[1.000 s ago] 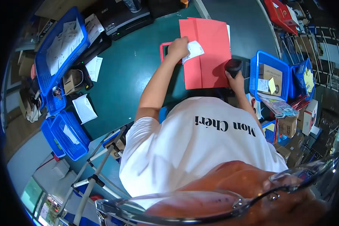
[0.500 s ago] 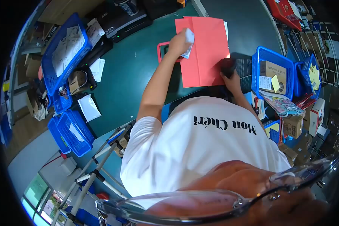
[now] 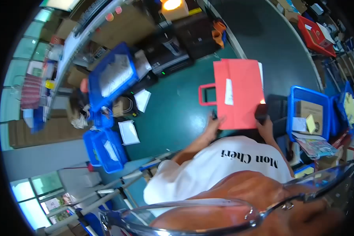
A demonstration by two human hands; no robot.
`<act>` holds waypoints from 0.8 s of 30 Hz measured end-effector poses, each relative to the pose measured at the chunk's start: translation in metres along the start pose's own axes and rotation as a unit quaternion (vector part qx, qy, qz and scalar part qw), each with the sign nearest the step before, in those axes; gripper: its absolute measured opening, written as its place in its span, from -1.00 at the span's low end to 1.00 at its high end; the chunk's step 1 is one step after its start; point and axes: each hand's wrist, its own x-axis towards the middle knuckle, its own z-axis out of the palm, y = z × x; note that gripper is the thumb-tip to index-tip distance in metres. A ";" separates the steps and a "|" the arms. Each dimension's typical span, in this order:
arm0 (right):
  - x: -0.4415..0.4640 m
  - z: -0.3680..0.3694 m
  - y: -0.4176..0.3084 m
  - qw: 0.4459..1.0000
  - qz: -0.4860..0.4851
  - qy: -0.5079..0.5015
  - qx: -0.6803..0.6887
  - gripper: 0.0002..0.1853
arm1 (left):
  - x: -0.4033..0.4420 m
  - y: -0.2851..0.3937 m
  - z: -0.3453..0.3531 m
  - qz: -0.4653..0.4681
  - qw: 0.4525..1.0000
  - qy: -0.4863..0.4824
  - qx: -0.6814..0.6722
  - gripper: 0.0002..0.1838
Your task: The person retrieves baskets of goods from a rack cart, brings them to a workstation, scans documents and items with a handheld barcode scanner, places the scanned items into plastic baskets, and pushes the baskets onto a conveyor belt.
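On the green tabletop (image 3: pixel 173 118), a flat red paper-like bag or folder (image 3: pixel 244 110) lies just ahead of the white T-shirt with black lettering (image 3: pixel 212 165). A thin red loop handle (image 3: pixel 201 96) projects from its left side; a narrow white slip (image 3: pixel 229 97) lies on its face, left of centre.

Surroundings: right of the red piece, dark mesh (image 3: pixel 278 106) fills the space up to a blue plastic basket (image 3: pixel 326 94) holding a brown cardboard box (image 3: pixel 314 111). Far left, a blue plastic tray (image 3: pixel 132 70) contains white papers (image 3: pixel 116 76); a white flat packet (image 3: pixel 128 132) lies nearer the person. Black printer-like machine (image 3: pixel 181 59) at the back, green light on.

Grip: right hand (image 3: pixel 266 128) is closed around a black handheld device (image 3: pixel 260 113), its head overlapping the red piece's right edge. Left hand (image 3: pixel 212 128) is at the lower left corner, fingers partly bent and touching it; blurred, so cannot tell whether it grips.
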 end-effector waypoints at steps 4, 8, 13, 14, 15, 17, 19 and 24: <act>0.005 -0.005 -0.004 0.998 0.004 0.031 0.050 -0.66 | 0.032 -0.012 0.022 0.008 0.977 -0.187 -0.099 -0.40; 0.017 -0.010 0.003 0.976 0.097 0.140 0.136 -0.67 | 0.058 0.038 0.088 0.003 0.989 -0.150 -0.020 -0.48; -0.015 -0.011 0.037 0.956 0.145 0.178 0.184 -0.67 | 0.127 0.076 0.212 0.053 0.981 -0.188 0.012 -0.54; -0.024 -0.010 0.042 0.952 0.149 0.194 0.181 -0.67 | 0.128 0.087 0.243 0.083 0.979 -0.182 0.023 -0.53; -0.032 -0.011 0.049 0.952 0.153 0.194 0.179 -0.67 | 0.154 0.085 0.268 0.096 0.976 -0.195 0.009 -0.51; -0.052 -0.007 0.068 0.931 0.239 0.188 0.201 -0.67 | 0.195 0.078 0.316 0.095 0.979 -0.179 0.032 -0.47; -0.069 0.001 0.100 0.932 0.244 0.196 0.183 -0.67 | 0.219 0.076 0.360 0.084 0.983 -0.148 0.071 -0.41; -0.072 -0.014 0.114 0.953 0.213 0.170 0.136 -0.65 | 0.250 0.079 0.426 0.107 0.977 -0.178 0.047 -0.24</act>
